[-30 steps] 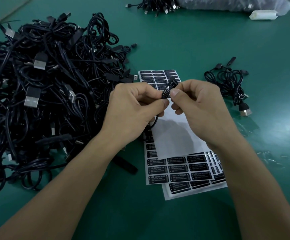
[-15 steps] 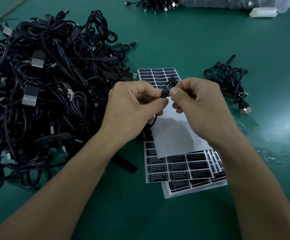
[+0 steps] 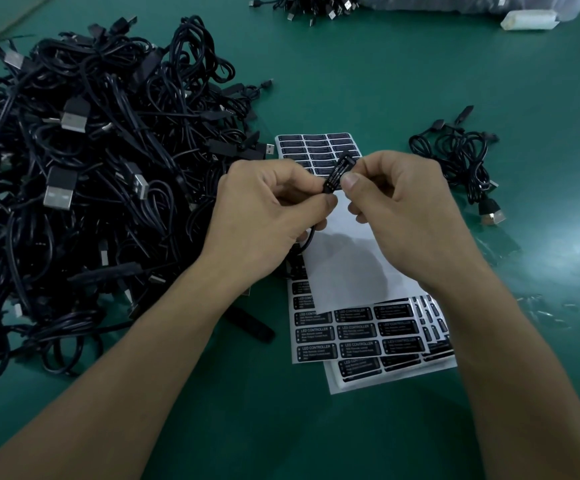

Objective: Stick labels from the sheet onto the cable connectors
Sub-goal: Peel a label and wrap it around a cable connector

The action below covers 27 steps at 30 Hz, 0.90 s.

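Note:
Both hands meet above the label sheets (image 3: 364, 330). My left hand (image 3: 268, 216) and my right hand (image 3: 403, 206) pinch a small black cable connector (image 3: 337, 171) between thumbs and fingers. A black label reading LED CONTROLLER shows on the connector's upper face. Its thin black cable (image 3: 307, 242) curves down under my left hand. The sheets hold rows of black labels; the top sheet's middle is bare white backing. Another part of a sheet (image 3: 316, 147) with several labels shows behind my hands.
A big tangled heap of black USB cables (image 3: 84, 174) fills the left of the green table (image 3: 385, 81). A small bundle of cables (image 3: 461, 161) lies at the right. More cables (image 3: 316, 5) and a white object (image 3: 529, 20) lie at the far edge.
Both hands keep pinching the connector in nearly the same spot; the view has shifted only slightly.

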Motion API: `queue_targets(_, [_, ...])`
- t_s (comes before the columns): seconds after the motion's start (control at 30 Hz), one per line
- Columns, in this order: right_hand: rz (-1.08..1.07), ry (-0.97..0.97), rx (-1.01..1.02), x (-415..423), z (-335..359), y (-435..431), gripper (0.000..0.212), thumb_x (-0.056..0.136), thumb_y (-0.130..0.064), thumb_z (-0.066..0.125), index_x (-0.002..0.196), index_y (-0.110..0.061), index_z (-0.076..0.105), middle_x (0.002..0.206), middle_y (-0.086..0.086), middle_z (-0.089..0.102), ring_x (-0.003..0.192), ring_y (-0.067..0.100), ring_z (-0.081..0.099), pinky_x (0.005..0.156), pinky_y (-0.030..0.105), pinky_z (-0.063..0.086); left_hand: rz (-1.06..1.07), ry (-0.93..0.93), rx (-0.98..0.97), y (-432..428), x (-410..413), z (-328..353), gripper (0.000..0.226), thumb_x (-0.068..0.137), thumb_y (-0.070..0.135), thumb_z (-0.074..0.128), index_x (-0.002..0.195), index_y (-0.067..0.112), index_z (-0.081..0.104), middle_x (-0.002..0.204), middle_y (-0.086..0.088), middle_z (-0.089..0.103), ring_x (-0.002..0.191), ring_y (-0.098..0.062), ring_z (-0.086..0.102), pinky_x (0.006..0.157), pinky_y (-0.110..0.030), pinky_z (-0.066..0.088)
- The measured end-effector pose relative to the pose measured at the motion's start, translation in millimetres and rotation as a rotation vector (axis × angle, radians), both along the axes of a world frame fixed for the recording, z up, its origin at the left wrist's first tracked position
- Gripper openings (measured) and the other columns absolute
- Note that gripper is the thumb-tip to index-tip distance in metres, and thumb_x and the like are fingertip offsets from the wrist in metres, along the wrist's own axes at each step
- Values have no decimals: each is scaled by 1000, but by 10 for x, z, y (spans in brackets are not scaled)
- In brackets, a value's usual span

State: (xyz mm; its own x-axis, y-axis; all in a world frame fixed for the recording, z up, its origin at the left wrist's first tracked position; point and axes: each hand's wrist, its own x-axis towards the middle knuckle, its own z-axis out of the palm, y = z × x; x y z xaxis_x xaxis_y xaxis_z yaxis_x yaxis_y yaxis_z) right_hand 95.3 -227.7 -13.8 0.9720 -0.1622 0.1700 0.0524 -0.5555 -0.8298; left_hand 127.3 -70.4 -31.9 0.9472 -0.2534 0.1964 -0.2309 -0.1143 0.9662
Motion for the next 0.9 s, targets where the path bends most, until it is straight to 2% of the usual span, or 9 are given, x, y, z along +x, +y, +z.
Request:
queue_targets(0.23, [-7, -5, -2, -14, 6, 16, 20, 98, -24, 60, 78, -22, 64, 77, 9, 68, 77, 30, 63, 74, 50, 54, -8, 13, -1, 0, -3, 3, 20, 83, 4, 80, 73, 20, 73, 65, -5, 73, 61, -22, 73, 51, -26, 56])
queue_targets(0.53, [-25, -25, -2, -3, 1, 30, 21, 97, -26, 61, 76, -26, 64, 72, 1, 68, 73, 23, 63, 73, 45, 55, -22, 27, -13, 8, -1, 13, 18, 82, 2, 80, 73, 17, 72, 66, -4, 73, 61, -18, 74, 50, -23, 54])
queue_targets(0.9, [-88, -92, 29, 25, -21, 20, 21, 88, -26, 69, 69, -32, 65, 64, -20, 67, 63, 2, 63, 69, 32, 58, -25, 70, -41, -1, 2, 17, 10, 83, 2, 79, 79, 10, 73, 72, -13, 74, 60, -16, 73, 52, -24, 54])
